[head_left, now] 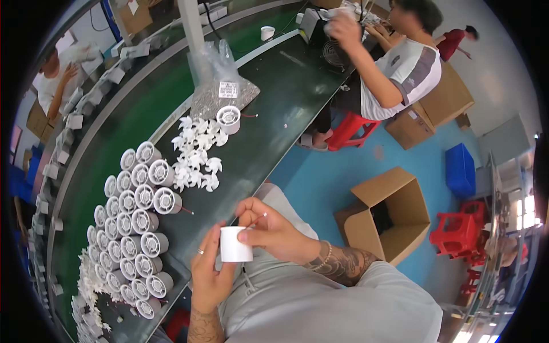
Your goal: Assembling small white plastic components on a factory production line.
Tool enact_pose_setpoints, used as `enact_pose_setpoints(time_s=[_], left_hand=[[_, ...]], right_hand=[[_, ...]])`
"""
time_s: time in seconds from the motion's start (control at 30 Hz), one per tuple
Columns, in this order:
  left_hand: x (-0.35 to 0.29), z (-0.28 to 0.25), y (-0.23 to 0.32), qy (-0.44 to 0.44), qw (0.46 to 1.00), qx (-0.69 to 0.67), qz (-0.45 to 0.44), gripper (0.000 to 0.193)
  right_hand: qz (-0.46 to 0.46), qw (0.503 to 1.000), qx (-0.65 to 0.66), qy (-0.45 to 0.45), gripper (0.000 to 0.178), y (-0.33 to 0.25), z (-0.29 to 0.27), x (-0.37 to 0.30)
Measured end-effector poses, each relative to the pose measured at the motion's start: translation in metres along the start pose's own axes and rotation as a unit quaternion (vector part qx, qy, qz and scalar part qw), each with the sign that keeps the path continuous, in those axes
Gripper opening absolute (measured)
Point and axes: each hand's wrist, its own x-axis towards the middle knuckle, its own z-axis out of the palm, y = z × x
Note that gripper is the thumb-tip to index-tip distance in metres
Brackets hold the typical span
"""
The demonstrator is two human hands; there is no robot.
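Note:
Above my lap, both hands hold a white cylindrical fan housing (236, 244). My left hand (210, 271) grips its left side, the fingers closed round it. From the right, my right hand (277, 233) presses its thumb on the housing's wall, with a small white piece, perhaps a connector, near its fingers. On the green worktable (251, 148) to the left stand rows of similar white fan housings (132, 247), their round grilles showing. A loose pile of small white fan blades (197, 151) lies farther up, beside a single white housing (229, 119).
A clear plastic bag of small metal parts (226, 94) lies beyond the blades. At the far right of the table a co-worker (394, 74) sits on a red stool (351, 131). An open cardboard box (394, 217) stands on the blue floor. A curved conveyor (80, 166) carries parts at left.

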Motion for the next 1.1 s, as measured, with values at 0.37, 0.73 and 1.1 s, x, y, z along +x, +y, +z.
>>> enact_pose_setpoints(time_s=[0.37,0.73,1.1], left_hand=[[0.029,0.014,0.015,-0.075,0.993,0.092,0.015,0.056],[0.033,0.012,0.026,-0.058,0.987,0.151,-0.013,0.063],[-0.061,-0.064,0.024,0.172,0.97,0.167,0.026,0.031]], right_hand=[[0.052,0.998,0.031,0.026,0.036,-0.013,-0.03,-0.01],[0.123,0.991,-0.018,0.045,0.035,-0.008,-0.028,0.002],[-0.387,0.429,-0.775,0.258,0.037,-0.061,-0.112,0.108]])
